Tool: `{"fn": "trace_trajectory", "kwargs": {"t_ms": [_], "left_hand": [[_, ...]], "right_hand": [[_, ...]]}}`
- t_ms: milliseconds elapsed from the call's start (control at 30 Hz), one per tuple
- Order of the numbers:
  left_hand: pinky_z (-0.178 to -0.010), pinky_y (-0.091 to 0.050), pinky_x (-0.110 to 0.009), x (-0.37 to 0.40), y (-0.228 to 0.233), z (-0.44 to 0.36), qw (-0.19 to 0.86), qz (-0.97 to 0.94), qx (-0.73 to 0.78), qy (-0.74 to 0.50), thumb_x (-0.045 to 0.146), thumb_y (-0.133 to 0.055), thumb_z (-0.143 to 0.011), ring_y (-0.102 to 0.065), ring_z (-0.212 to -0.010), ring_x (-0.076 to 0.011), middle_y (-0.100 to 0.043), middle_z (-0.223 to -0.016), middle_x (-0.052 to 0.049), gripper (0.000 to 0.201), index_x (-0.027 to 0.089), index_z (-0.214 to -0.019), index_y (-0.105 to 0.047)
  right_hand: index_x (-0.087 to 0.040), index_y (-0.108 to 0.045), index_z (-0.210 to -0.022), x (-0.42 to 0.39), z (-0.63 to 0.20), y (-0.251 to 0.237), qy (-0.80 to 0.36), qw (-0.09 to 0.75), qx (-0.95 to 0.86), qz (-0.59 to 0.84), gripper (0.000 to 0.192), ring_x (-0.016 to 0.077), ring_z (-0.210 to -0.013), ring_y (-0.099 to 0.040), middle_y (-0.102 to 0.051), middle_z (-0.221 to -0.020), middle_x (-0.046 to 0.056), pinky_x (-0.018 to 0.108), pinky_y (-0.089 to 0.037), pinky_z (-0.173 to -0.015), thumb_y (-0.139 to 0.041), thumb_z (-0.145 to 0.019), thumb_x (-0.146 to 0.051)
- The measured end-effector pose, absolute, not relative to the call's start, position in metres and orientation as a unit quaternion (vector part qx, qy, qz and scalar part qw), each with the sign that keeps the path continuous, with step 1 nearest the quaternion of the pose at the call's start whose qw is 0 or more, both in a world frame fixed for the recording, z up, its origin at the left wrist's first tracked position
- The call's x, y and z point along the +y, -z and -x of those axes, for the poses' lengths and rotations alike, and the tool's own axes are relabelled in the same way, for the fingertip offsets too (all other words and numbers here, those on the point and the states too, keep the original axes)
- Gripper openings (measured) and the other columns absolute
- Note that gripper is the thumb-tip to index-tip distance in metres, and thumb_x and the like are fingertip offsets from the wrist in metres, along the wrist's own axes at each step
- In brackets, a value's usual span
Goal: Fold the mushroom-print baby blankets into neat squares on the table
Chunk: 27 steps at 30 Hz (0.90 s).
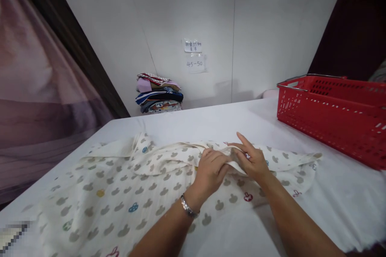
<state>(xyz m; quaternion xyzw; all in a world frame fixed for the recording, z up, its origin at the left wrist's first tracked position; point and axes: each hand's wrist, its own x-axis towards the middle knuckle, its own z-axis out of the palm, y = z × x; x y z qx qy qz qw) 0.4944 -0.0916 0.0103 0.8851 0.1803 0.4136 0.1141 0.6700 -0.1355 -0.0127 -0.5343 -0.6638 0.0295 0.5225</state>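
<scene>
Both hands meet mid-table: left hand (211,168) and right hand (251,160) each pinch a folded edge of the printed cloth (120,192) (spread flat on the white table (226,122)), keeping the fold aligned.

1. Lower paper note (196,64) taped to the white wall (256,28): handwritten "45-50", clear enough to read.
2. Upper paper note (193,45), just above it: small handwritten characters, too blurred to make out.
</scene>
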Motion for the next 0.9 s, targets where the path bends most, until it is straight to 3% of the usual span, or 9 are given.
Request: {"fn": "trace_trajectory", "kwargs": {"t_ms": [100,200,267,400,533,633,900], "left_hand": [[-0.075,-0.041,-0.032,-0.088,-0.009,-0.496,0.183,-0.856,0.250,-0.413,0.016,-0.054,-0.082,-0.057,-0.073,-0.0148,-0.064,-0.074,0.001,0.013,0.024,-0.084,-0.063],[-0.068,-0.043,-0.029,-0.087,-0.008,-0.498,0.278,-0.817,0.289,-0.414,0.019,-0.054,-0.082,-0.056,-0.067,-0.0141,-0.063,-0.070,0.001,0.012,0.023,-0.078,-0.065],[-0.064,-0.043,-0.027,-0.087,-0.008,-0.499,0.320,-0.794,0.307,-0.416,0.020,-0.054,-0.080,-0.055,-0.066,-0.0136,-0.062,-0.069,0.001,0.013,0.022,-0.075,-0.065],[-0.068,-0.044,-0.028,-0.088,-0.009,-0.499,0.331,-0.769,0.334,-0.433,0.018,-0.058,-0.077,-0.054,-0.071,-0.0143,-0.058,-0.069,0.001,0.013,0.021,-0.066,-0.064],[-0.080,-0.046,-0.032,-0.084,-0.006,-0.498,0.351,-0.754,0.328,-0.449,0.018,-0.061,-0.075,-0.056,-0.093,-0.0183,-0.061,-0.094,-0.004,0.010,0.021,-0.067,-0.066],[-0.088,-0.044,-0.036,-0.081,-0.005,-0.498,0.370,-0.753,0.317,-0.442,0.020,-0.063,-0.075,-0.053,-0.107,-0.0213,-0.061,-0.106,-0.005,0.008,0.021,-0.069,-0.067],[-0.077,-0.047,-0.030,-0.079,-0.005,-0.498,0.410,-0.754,0.270,-0.437,0.026,-0.064,-0.078,-0.057,-0.088,-0.0171,-0.062,-0.089,-0.003,0.007,0.021,-0.073,-0.065]], "right_hand": [[-0.022,-0.034,-0.142,-0.139,-0.665,0.011,-0.103,0.507,-0.672,0.529,0.053,0.0177,-0.090,-0.065,-0.070,-0.104,0.003,0.031,-0.052,-0.085,-0.045,-0.091,-0.030],[-0.024,-0.030,-0.144,-0.141,-0.663,0.010,-0.142,0.482,-0.680,0.534,0.054,0.0126,-0.064,-0.062,-0.070,-0.103,0.003,0.027,-0.054,-0.069,-0.042,-0.092,-0.029],[-0.025,-0.028,-0.145,-0.143,-0.663,0.008,-0.145,0.462,-0.697,0.528,0.053,0.0104,-0.057,-0.058,-0.068,-0.108,0.004,0.025,-0.052,-0.063,-0.039,-0.093,-0.028],[-0.025,-0.024,-0.146,-0.144,-0.662,0.007,-0.110,0.433,-0.741,0.501,0.060,0.0127,-0.068,-0.061,-0.066,-0.114,0.006,0.027,-0.052,-0.072,-0.045,-0.091,-0.028],[-0.025,-0.023,-0.146,-0.142,-0.663,0.012,-0.078,0.423,-0.751,0.501,0.063,0.0128,-0.068,-0.061,-0.066,-0.113,0.006,0.028,-0.053,-0.068,-0.048,-0.088,-0.023],[-0.026,-0.023,-0.146,-0.140,-0.664,0.016,-0.066,0.445,-0.749,0.486,0.061,0.0138,-0.078,-0.063,-0.064,-0.117,0.006,0.029,-0.053,-0.076,-0.042,-0.088,-0.018],[-0.025,-0.029,-0.145,-0.139,-0.665,0.014,-0.018,0.468,-0.747,0.473,0.059,0.0172,-0.090,-0.064,-0.065,-0.112,0.006,0.033,-0.053,-0.081,-0.043,-0.088,-0.017]]}}
